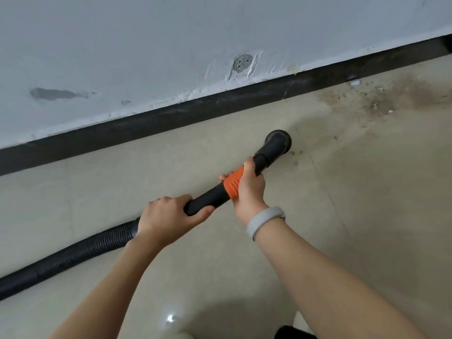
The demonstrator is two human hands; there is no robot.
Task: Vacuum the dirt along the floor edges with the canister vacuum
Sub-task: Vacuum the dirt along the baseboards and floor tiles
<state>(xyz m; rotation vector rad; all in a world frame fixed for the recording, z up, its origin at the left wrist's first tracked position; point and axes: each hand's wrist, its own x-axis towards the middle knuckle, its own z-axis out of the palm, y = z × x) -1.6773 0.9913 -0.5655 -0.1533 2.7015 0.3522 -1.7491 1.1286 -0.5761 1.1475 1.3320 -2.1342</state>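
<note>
The pale grey wall (171,33) fills the upper part of the frame, its paint scuffed, with a dark smear at the left and a round patched spot (241,63) near the upper centre ringed by rough white filler. Below it the beige floor (367,216) takes up the lower half, glossy enough to carry a small bright glare near the bottom centre. A black skirting board (171,118) runs diagonally between the two, from the left edge up to the upper right corner.

A patch of brown dirt (381,99) with pale crumbs lies on the floor at the upper right, close against the skirting; a few specks trail down toward the centre.

The ribbed black hose (61,258) comes in from the lower left edge and rises to the black wand (208,199), which slants up to the right. The left hand (168,216) grips the wand's lower end, fingers wrapped round it. The right hand (249,187) grasps the wand higher up, over an orange collar (233,184), with a grey wristband (265,221) on that wrist.

The round black nozzle (278,140) sits at the centre of the frame, seemingly down on the floor, though contact is hard to confirm; it is near the skirting but apart from it, and short of the main dirt.
</note>
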